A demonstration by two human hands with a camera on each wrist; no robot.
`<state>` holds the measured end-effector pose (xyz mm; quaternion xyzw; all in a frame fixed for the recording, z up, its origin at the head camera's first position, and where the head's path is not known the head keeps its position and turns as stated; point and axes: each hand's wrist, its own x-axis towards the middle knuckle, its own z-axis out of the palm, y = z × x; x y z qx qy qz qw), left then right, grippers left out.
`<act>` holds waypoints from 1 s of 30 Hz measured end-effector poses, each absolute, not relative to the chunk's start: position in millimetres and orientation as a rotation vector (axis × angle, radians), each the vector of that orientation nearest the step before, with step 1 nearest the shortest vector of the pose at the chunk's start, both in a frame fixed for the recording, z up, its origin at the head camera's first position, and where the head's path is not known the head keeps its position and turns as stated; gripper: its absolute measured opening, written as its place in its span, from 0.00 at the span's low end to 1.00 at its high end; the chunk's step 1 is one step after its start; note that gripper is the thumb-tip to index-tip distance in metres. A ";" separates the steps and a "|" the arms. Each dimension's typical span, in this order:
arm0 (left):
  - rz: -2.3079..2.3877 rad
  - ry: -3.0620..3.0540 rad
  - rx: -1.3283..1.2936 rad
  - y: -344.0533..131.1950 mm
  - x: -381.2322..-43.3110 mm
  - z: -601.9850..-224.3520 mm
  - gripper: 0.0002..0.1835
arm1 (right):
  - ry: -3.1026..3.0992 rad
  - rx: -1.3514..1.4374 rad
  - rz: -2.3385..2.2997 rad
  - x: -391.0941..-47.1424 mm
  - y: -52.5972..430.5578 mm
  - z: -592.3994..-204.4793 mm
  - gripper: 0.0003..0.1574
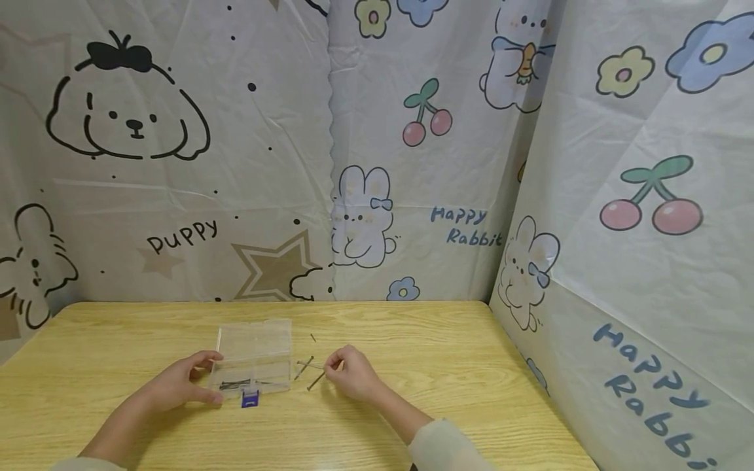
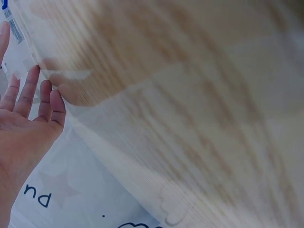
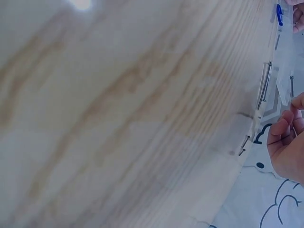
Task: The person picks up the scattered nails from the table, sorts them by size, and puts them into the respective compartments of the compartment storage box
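Note:
A clear plastic box with its lid raised lies on the table, a blue latch at its front. Several dark nails lie in its left compartment. My left hand holds the box's left end, thumb at the front corner and fingers farther back. To the right of the box, my right hand pinches a thin nail between thumb and fingertips. Under and beside that nail, loose nails lie on the table. A smaller nail lies farther back.
The wood-grain table extends to both sides of the box. A printed cloth with cartoon animals hangs behind the table, and another printed cloth hangs along the right side.

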<state>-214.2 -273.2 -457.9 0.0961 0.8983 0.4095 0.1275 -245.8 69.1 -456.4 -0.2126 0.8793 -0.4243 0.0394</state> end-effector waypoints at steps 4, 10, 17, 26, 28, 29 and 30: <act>1.185 2.619 0.271 -273.3 -214.6 -457.6 0.45 | 2.690 -0.675 -1.291 -245.0 65.6 -458.4 0.07; 1.176 2.618 0.282 -273.4 -214.7 -456.3 0.45 | 2.716 -0.710 -1.262 -243.6 58.3 -459.7 0.06; 1.198 2.602 0.286 -273.7 -214.0 -455.4 0.43 | 2.718 -0.719 -1.238 -237.1 48.9 -455.7 0.06; 1.221 2.586 0.304 -274.5 -215.2 -456.4 0.43 | 2.682 -0.718 -1.243 -235.3 39.3 -457.4 0.06; 1.218 2.587 0.307 -275.1 -215.5 -456.8 0.43 | 2.671 -0.709 -1.248 -235.5 37.7 -458.0 0.06; 1.217 2.587 0.307 -275.5 -215.7 -457.1 0.43 | 2.662 -0.700 -1.253 -235.5 36.9 -458.0 0.06; 1.218 2.585 0.307 -275.7 -215.8 -457.1 0.43 | 2.658 -0.697 -1.258 -235.4 35.9 -457.8 0.06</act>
